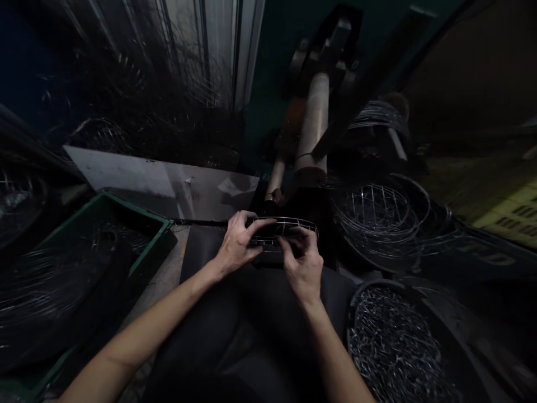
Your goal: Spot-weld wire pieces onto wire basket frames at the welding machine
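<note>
A small round wire frame [289,225], made of thin metal rings and cross wires, is held flat just above my lap. My left hand [237,243] grips its left side, thumb on top and fingers curled beneath. My right hand [302,262] pinches the near rim with fingertips at the frame's middle. Both forearms reach in from the bottom of the view over my dark trousers [251,330]. The scene is dim.
A green crate [145,215] with wire rings stands at the left. A grey metal sheet [168,182] lies behind it. Stacked wire frames [377,215] sit at the right, with a round tub [356,296] of small metal pieces below. A machine with a pale cylinder [314,120] stands ahead.
</note>
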`<state>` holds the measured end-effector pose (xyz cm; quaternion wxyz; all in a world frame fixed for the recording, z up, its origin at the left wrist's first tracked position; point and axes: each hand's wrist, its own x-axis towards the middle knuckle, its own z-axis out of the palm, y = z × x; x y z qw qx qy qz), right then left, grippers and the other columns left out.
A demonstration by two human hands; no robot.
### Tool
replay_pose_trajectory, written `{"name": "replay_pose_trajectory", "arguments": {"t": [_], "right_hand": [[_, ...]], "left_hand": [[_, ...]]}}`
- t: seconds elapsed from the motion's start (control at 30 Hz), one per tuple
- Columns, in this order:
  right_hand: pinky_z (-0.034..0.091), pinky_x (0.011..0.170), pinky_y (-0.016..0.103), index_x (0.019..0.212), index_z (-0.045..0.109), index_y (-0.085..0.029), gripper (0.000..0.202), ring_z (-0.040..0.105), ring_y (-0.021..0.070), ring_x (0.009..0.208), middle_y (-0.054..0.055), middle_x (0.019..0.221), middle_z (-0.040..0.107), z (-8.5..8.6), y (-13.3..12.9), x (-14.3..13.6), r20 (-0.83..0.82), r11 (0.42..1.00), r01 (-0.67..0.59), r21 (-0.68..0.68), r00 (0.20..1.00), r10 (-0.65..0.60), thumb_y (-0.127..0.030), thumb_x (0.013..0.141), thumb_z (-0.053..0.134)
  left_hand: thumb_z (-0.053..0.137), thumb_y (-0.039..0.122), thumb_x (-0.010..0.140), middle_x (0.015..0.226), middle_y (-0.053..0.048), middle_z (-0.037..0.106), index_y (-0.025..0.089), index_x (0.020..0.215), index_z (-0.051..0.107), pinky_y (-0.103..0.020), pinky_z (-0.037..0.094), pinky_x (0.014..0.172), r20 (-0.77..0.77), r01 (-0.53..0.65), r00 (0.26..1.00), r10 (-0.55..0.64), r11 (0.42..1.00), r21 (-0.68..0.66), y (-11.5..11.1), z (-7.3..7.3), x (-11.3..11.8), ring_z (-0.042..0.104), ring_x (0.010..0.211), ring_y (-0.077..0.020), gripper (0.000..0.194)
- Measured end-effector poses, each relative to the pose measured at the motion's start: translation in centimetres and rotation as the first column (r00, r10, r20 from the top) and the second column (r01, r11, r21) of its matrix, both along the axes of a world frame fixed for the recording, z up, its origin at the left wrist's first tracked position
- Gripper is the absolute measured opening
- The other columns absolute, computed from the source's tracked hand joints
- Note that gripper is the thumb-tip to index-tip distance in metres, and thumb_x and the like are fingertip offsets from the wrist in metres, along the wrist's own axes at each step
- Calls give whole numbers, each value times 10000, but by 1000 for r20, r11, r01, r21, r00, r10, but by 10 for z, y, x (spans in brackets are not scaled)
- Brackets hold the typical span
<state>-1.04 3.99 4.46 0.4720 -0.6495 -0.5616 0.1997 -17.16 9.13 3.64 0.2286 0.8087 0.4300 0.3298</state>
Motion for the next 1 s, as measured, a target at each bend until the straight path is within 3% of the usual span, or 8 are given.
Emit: {"name": "replay_pose_trajectory", "arguments": {"t": [0.23,0.43,0.7,1.0], "right_hand": [[511,664,239,982,523,-228,191,659,138,742,6,839,668,-22,-3,-11,76,988,70,141,994,-81,-314,825,592],[522,616,235,928,529,-224,127,662,142,687,8,775,674,-19,0,-15,81,970,60,234,993,-81,-298,834,574],[531,638,254,918,536,-225,126,661,151,713,18,787,681,-29,1,-6,69,969,36,243,996,-55,-272,816,593],[509,651,262,930,539,-235,122,646,147,711,10,794,677,-31,5,0,133,966,1,259,990,-37,-252,821,590]], "left_hand": [[615,123,682,1114,-59,415,276,1232,495,-424,394,955,50,27,998,-28,999,20,4,-9,-5,446,1081,-235,584],[610,89,648,1060,-50,445,282,1195,532,-409,422,925,75,24,997,-25,1000,18,4,-3,-6,473,1046,-230,585],[632,114,679,1095,-66,429,258,1215,504,-418,406,962,108,37,993,-40,999,30,6,-10,-4,453,1095,-240,570],[637,108,664,1091,-72,447,244,1184,522,-419,421,939,120,34,992,-37,999,32,10,-7,-2,472,1071,-241,549]]}}
